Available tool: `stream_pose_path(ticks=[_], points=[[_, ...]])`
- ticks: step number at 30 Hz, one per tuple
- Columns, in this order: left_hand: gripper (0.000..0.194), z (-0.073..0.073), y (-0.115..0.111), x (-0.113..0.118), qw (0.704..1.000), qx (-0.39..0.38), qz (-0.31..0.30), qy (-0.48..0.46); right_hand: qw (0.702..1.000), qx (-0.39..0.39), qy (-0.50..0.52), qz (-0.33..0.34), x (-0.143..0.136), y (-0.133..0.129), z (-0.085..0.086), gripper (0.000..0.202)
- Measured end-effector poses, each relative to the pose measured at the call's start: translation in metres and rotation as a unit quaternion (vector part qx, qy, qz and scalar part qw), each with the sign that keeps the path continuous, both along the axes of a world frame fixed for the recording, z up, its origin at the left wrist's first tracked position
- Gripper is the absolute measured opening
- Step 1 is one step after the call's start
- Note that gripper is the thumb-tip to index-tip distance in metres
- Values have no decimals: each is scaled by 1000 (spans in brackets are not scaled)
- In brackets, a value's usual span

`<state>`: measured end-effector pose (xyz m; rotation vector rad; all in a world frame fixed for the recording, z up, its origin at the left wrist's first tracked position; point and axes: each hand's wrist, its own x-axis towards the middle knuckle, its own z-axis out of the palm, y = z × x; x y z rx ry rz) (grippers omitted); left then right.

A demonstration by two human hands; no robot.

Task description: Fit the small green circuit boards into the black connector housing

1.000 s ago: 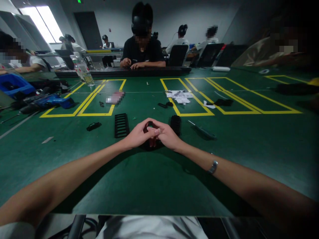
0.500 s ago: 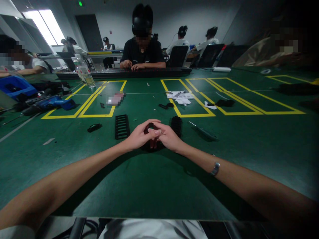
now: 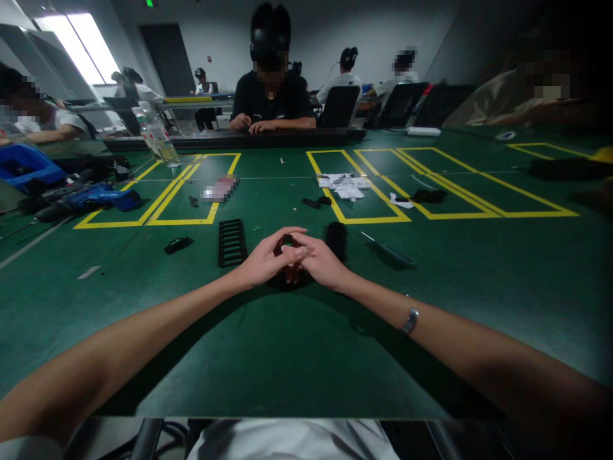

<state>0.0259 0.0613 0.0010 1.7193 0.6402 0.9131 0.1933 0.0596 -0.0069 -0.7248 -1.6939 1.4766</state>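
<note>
My left hand [image 3: 268,259] and my right hand [image 3: 320,259] meet above the green table, their fingers and thumbs closed together. Between them is a small black part [image 3: 288,239] with a bit of green on it; fingers cover most of it, so its kind does not show. To the left of my hands lies a black slotted rack [image 3: 230,243]. A second black rack [image 3: 336,241] lies just beyond my right hand, partly hidden by it. A screwdriver [image 3: 389,250] rests to the right, and a small black piece [image 3: 178,245] lies further left.
White crumpled paper [image 3: 343,185] and small black pieces [image 3: 317,202] lie ahead. A plastic bottle [image 3: 160,142] and a blue power tool [image 3: 98,199] are at the left. Yellow tape [image 3: 182,222] marks boxes on the table. Across it a co-worker [image 3: 272,96] sits by a long black bar [image 3: 205,140].
The view has shifted slightly, so everything sits a little further left and up. My hands stay closed together around the small black part, with hardly any movement of the fingers.
</note>
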Motion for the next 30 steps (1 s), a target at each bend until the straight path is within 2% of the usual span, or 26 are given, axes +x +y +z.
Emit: stream_pose_path(ticks=[16,21,30], points=[[53,-1,2,0,1000,6,14,16,1000,6,-15,-18,-1,-1,2,4],[50,3,1,1,999,26,37,28,1000,2,-9,-20,-1,0,-1,2],[50,3,1,0,999,22,29,29,1000,14,-14,-21,-1,0,-1,4]])
